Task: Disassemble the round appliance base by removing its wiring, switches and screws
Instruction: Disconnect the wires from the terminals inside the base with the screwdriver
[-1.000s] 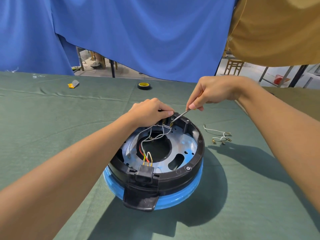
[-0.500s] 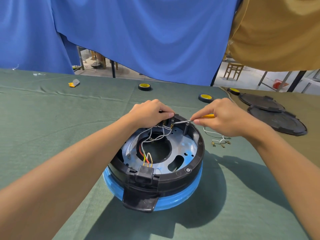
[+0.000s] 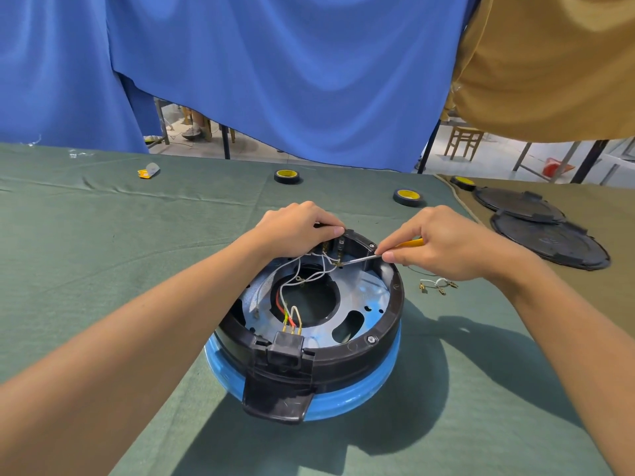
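The round appliance base (image 3: 381, 338), black ring over a blue shell, lies upside down on the green cloth. White, red and yellow wires (image 3: 292, 304) run across its metal plate to a black connector block (image 3: 287, 348) at the near rim. My left hand (image 3: 295, 228) grips the far rim, fingers curled over the switch area. My right hand (image 3: 443, 245) pinches a small screwdriver (image 3: 364, 259) with a yellow handle. Its tip touches a wire terminal just inside the far rim.
Removed white wires with brass terminals (image 3: 436, 286) lie right of the base. Three tape rolls (image 3: 409, 197) sit near the far table edge. Two black round covers (image 3: 549, 238) rest on the brown cloth at right. A small yellow-grey item (image 3: 148, 171) lies far left.
My right hand dropped from above the far rim to the right side of the base. The screwdriver now lies nearly flat, its tip on the terminal. My left hand stayed.
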Demonstrator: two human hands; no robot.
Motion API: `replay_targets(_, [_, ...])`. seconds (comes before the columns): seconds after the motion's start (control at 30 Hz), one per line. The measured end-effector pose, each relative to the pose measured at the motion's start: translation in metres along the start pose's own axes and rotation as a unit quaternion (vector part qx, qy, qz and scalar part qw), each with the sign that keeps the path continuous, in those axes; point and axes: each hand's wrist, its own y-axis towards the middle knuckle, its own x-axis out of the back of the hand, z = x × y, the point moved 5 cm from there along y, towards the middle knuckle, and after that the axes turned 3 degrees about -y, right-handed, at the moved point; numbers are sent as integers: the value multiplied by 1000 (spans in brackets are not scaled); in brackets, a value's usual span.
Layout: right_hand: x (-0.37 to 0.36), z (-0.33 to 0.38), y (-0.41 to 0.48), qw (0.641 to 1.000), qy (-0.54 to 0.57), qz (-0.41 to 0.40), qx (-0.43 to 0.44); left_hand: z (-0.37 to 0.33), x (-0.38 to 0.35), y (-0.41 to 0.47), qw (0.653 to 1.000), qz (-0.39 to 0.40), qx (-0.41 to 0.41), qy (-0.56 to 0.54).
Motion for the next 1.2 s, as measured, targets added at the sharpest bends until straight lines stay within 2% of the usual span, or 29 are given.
replay_targets(0.17, [11,4,-4,999,-21,-44,2,0,2,-2,1000,16,1,-2])
replay_targets(0.33, [6,9,-14,998,-22,-62,-2,0,12,-3,996,66,-9,-62])
replay_targets(0.67, [-8,17,-6,994,2,-107,-10,12,24,-12,996,41,1,-76])
replay_targets(0.8, [-7,21,0,994,-21,-111,-10,9,23,-7,997,38,-2,-73])
replay_targets(1.0, [-7,21,7,993,-48,-104,-12,12,18,-7,990,36,-17,-136])
replay_targets(1.2, [1,29,12,988,-124,-97,12,14,17,-6,989,28,-15,-146])
